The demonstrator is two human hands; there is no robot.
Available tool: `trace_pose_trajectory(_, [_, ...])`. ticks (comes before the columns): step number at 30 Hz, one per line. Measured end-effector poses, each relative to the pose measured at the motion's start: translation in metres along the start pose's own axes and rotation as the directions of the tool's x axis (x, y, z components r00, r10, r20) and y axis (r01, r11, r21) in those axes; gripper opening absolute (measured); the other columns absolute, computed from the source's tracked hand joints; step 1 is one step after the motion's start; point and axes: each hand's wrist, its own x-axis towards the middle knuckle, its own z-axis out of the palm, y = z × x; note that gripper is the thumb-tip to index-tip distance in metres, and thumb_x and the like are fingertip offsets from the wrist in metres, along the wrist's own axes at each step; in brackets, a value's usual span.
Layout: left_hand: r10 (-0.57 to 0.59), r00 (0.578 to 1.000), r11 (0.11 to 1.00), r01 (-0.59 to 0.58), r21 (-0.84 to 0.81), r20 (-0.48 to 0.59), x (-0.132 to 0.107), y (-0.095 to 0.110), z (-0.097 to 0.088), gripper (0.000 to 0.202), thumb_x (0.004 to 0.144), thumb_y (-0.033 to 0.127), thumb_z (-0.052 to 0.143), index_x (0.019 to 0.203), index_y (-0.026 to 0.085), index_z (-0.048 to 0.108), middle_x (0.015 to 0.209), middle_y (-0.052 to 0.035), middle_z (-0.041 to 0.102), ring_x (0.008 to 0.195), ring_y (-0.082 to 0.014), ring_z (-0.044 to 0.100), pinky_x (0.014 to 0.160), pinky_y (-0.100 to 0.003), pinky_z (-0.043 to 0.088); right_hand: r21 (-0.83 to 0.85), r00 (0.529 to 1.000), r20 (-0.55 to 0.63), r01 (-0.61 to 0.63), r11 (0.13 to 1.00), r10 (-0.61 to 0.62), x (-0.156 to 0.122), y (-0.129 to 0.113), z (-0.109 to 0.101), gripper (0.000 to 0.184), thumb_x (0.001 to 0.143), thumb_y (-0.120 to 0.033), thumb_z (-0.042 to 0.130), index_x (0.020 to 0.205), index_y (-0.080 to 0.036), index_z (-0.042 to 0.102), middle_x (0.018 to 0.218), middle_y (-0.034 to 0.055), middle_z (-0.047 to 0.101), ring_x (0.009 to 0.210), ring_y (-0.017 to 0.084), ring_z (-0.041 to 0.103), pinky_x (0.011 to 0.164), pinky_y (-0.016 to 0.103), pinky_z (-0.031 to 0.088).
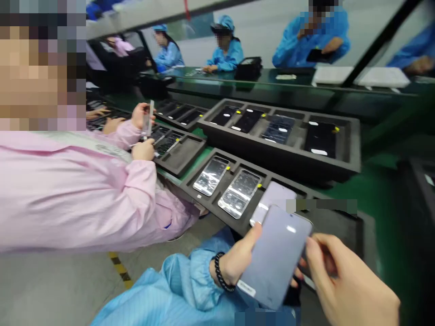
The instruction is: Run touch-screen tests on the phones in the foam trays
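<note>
My left hand (pixel 238 262), with a black braided bracelet at the wrist, grips a smartphone (pixel 277 256) from its left side and from below. The phone is tilted, its pale greyish face up, with a small white label at the lower end. At the phone's upper right edge, the thumb and bent fingers of my right hand (pixel 346 276) are closed on it. Just behind it, a second pale phone (pixel 268 201) lies in a dark foam tray (pixel 188 184). Two phones in clear wrapping with yellow tabs, one of them this wrapped phone (pixel 240 194), occupy neighbouring slots.
Behind the tray stands a deeper black tray (pixel 353 136) of dark phones. To the left, a co-worker in a pink smock (pixel 84 194) holds a thin device over another tray (pixel 183 156). Several people in blue sit across the green bench (pixel 377 181). A slanted dark post (pixel 377 47) rises behind.
</note>
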Motion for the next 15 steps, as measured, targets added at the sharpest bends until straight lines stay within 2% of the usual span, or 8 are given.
trace_pose_trajectory(2, [0.030, 1.000, 0.999, -0.030, -0.020, 0.003, -0.013, 0.002, 0.005, 0.096, 0.086, 0.088, 0.032, 0.126, 0.009, 0.070, 0.110, -0.0177, 0.074, 0.088, -0.0230, 0.068, 0.093, -0.037, 0.050, 0.034, 0.989, -0.041, 0.143, 0.989, -0.141, 0.000, -0.010, -0.007, 0.023, 0.103, -0.034, 0.048, 0.086, -0.024, 0.060, 0.068, 0.0011, 0.067, 0.056, 0.016, 0.063, 0.048, 0.028, 0.041])
trace_pose_trajectory(4, [0.060, 0.998, 0.998, -0.060, -0.023, -0.002, -0.024, 0.007, 0.011, 0.086, 0.087, 0.084, 0.041, 0.121, 0.012, 0.073, 0.109, -0.0150, 0.076, 0.096, -0.0241, 0.071, 0.096, -0.036, 0.052, 0.188, 0.942, -0.024, 0.333, 0.924, -0.335, -0.001, -0.020, -0.014, 0.017, 0.099, -0.017, 0.052, 0.084, -0.023, 0.057, 0.064, -0.0012, 0.063, 0.057, 0.013, 0.059, 0.055, 0.027, 0.043])
trace_pose_trajectory(6, [0.053, 0.999, 0.999, -0.053, 0.003, 0.001, -0.031, 0.011, 0.017, 0.081, 0.087, 0.082, 0.046, 0.118, 0.013, 0.074, 0.119, -0.0142, 0.075, 0.111, -0.0269, 0.070, 0.106, -0.036, 0.049, 0.280, 0.901, -0.053, 0.427, 0.860, -0.431, -0.003, -0.026, -0.018, 0.017, 0.095, -0.010, 0.052, 0.084, -0.022, 0.056, 0.063, -0.0018, 0.061, 0.055, 0.013, 0.052, 0.054, 0.028, 0.041])
trace_pose_trajectory(10, [0.024, 0.999, 0.999, -0.025, 0.026, 0.023, -0.037, 0.012, 0.027, 0.083, 0.085, 0.084, 0.045, 0.118, 0.014, 0.075, 0.126, -0.0130, 0.073, 0.123, -0.0307, 0.066, 0.115, -0.040, 0.046, 0.351, 0.890, -0.125, 0.452, 0.820, -0.438, -0.012, -0.030, -0.021, 0.017, 0.097, -0.015, 0.046, 0.084, -0.022, 0.054, 0.061, -0.0019, 0.058, 0.053, 0.014, 0.045, 0.050, 0.030, 0.037])
trace_pose_trajectory(15, [0.007, 0.999, 1.000, -0.008, 0.021, 0.032, -0.041, 0.006, 0.029, 0.083, 0.082, 0.085, 0.049, 0.116, 0.015, 0.076, 0.125, -0.0122, 0.073, 0.129, -0.0339, 0.063, 0.118, -0.045, 0.045, 0.381, 0.890, -0.131, 0.452, 0.807, -0.436, -0.018, -0.027, -0.024, 0.019, 0.100, -0.018, 0.042, 0.087, -0.022, 0.055, 0.061, -0.0016, 0.058, 0.054, 0.014, 0.049, 0.050, 0.029, 0.040])
